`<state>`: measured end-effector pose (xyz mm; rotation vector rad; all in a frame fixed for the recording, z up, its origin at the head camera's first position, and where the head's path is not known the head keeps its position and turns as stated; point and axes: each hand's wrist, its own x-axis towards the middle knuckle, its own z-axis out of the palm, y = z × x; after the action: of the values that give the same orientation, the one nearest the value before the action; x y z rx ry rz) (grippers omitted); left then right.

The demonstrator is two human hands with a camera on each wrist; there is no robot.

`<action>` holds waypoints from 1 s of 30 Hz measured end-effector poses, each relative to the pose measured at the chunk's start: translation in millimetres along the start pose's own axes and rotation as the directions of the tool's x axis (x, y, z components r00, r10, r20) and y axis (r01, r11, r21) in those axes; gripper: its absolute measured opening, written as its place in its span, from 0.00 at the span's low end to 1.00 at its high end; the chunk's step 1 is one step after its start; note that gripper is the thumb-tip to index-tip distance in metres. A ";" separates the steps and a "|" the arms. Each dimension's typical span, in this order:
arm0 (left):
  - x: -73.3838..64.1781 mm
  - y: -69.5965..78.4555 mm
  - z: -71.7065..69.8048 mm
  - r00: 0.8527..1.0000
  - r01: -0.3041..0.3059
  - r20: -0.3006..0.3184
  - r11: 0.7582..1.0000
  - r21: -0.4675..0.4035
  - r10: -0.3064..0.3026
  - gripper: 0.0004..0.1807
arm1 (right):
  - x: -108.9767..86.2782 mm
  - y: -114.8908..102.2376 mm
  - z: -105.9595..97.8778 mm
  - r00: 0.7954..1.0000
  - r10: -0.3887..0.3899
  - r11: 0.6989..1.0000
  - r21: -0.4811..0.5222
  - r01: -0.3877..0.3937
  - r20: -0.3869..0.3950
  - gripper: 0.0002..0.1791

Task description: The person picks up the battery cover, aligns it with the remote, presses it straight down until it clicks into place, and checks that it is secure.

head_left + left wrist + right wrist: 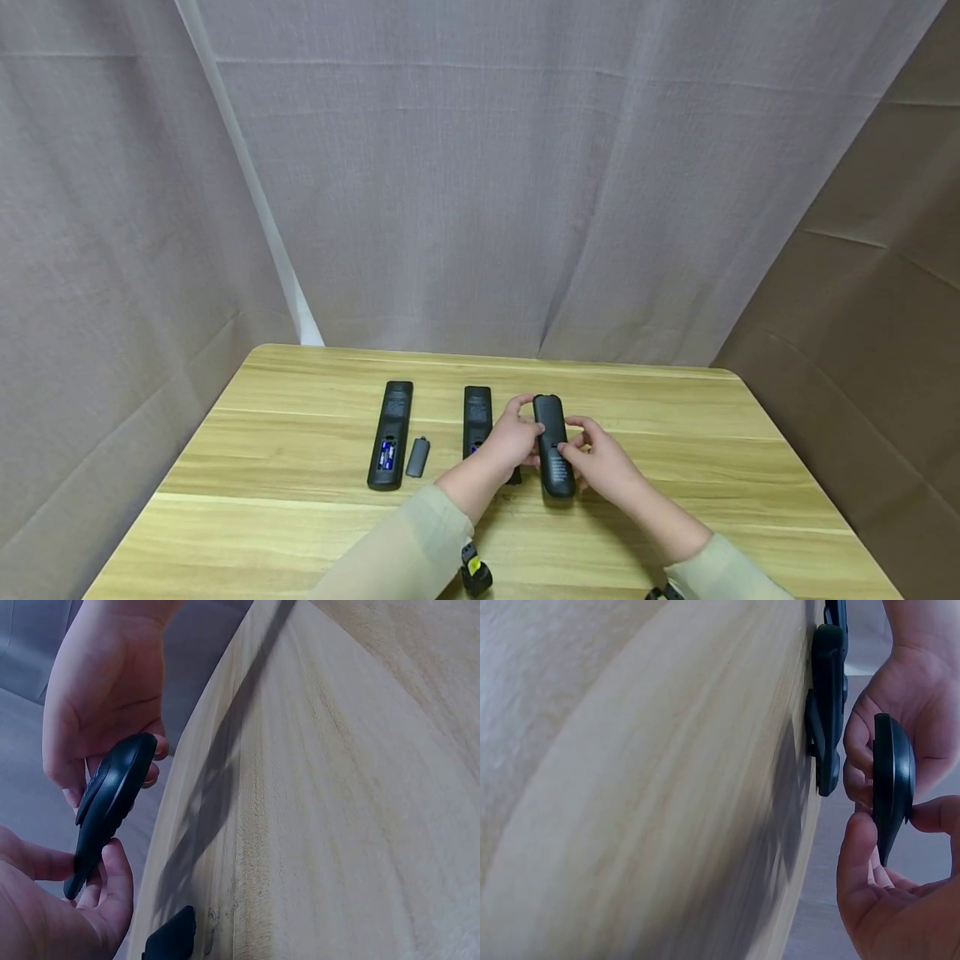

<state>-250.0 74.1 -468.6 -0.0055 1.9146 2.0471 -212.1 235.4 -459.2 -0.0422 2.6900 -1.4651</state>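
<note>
Both hands hold a black remote control (551,425) above the table, its back with printed text facing up. My left hand (512,437) grips it along the left edge, thumb on the back. From the right, my right hand (603,462) pinches it, with the thumb on the back near the middle and fingers beneath, as the right wrist view shows on the remote (893,776). To the left lies a second remote (477,404), partly hidden by my left hand. A dark piece (515,477) shows just below that hand.
Farther left, a third remote (396,408) lies back up with blue batteries (387,455) in its uncovered compartment. Beside it is a loose battery cover (417,457). The wooden table (285,467) has curtains (450,208) behind and at both sides.
</note>
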 end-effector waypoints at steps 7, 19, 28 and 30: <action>-1.2 1.5 1.9 1.000 -0.001 -0.003 1.000 0.003 0.001 0.30 | -1.2 -2.6 -1.4 1.000 0.023 0.999 0.037 -0.023 0.014 0.28; -4.4 4.8 4.0 1.000 -0.007 -0.021 1.000 0.010 0.007 0.29 | -3.0 -4.3 -3.8 0.997 0.054 0.992 0.110 -0.058 0.047 0.30; -6.7 6.2 6.2 0.999 -0.012 -0.035 1.000 0.020 0.013 0.29 | -3.1 -3.9 -4.2 0.998 0.049 0.990 0.129 -0.054 0.045 0.30; -6.9 6.2 6.3 0.999 -0.013 -0.036 1.000 0.021 0.014 0.29 | -3.1 -3.9 -4.1 0.998 0.050 0.990 0.133 -0.056 0.047 0.30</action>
<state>-243.6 78.3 -460.4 -0.0248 1.9628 2.0485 -209.5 236.9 -453.5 0.0053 2.5320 -1.6055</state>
